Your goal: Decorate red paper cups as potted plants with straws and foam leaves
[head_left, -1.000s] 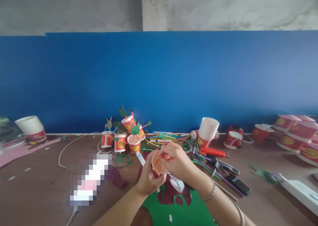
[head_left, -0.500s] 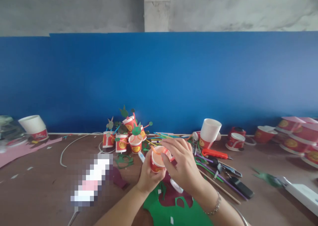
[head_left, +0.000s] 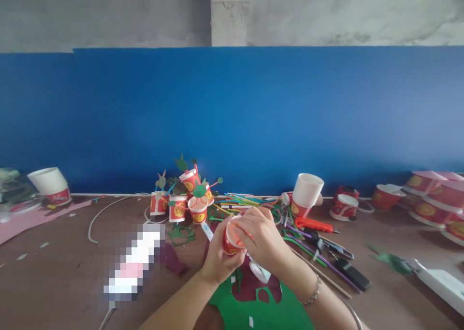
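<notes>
My left hand (head_left: 216, 262) is wrapped round a small red paper cup (head_left: 232, 238) held above the brown table (head_left: 65, 272). My right hand (head_left: 261, 238) is closed over the cup's rim, its fingers pinched on a thin red-orange strip at the cup's mouth. Right below the hands lie a roll of white tape (head_left: 259, 271) and a green sheet (head_left: 261, 310) with maroon cut-outs. Just behind stands a cluster of decorated red cups (head_left: 188, 197) with green paper leaves on sticks.
Coloured straws (head_left: 239, 200), a stack of cups with a white one on top (head_left: 304, 194), an orange-handled cutter (head_left: 313, 223), scissors and dark tools (head_left: 337, 257) lie to the right. More red cups and bowls (head_left: 431, 197) fill the far right. A tipped cup (head_left: 49, 185) and pink paper lie far left.
My right hand has closed down over the cup's rim again after lifting its fingers off. The cup has tipped slightly and dropped a little.
</notes>
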Motion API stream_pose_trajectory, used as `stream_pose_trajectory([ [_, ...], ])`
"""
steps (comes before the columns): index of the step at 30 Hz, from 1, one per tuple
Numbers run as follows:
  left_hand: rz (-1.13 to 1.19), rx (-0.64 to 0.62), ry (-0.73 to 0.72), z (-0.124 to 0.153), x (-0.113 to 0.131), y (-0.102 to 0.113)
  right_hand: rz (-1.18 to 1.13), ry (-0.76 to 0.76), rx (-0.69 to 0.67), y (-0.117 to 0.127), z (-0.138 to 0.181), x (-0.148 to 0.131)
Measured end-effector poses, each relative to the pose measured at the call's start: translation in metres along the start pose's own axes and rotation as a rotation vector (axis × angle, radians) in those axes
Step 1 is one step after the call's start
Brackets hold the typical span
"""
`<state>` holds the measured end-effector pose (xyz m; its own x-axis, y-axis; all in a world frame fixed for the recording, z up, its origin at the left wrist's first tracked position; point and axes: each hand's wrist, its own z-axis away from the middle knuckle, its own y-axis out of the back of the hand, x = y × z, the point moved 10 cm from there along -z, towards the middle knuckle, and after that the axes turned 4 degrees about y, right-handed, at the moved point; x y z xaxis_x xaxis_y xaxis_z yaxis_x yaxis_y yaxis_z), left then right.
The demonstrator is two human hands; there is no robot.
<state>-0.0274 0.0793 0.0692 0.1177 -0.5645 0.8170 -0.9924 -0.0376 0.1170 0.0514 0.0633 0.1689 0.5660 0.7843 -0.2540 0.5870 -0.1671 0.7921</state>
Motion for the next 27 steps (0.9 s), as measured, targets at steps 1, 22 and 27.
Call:
stream_pose_trajectory([
  [1,-0.009,-0.001,-0.009,0.0,0.001,0.0,-0.008,-0.003,-0.042,-0.003,0.0,0.001],
  [22,0.148,-0.198,0.077,0.009,-0.017,-0.019,0.198,0.044,-0.503,-0.038,0.017,-0.003],
  [27,0.209,-0.262,0.089,0.01,-0.013,-0.026,0.228,0.039,-0.516,-0.042,0.018,0.0],
])
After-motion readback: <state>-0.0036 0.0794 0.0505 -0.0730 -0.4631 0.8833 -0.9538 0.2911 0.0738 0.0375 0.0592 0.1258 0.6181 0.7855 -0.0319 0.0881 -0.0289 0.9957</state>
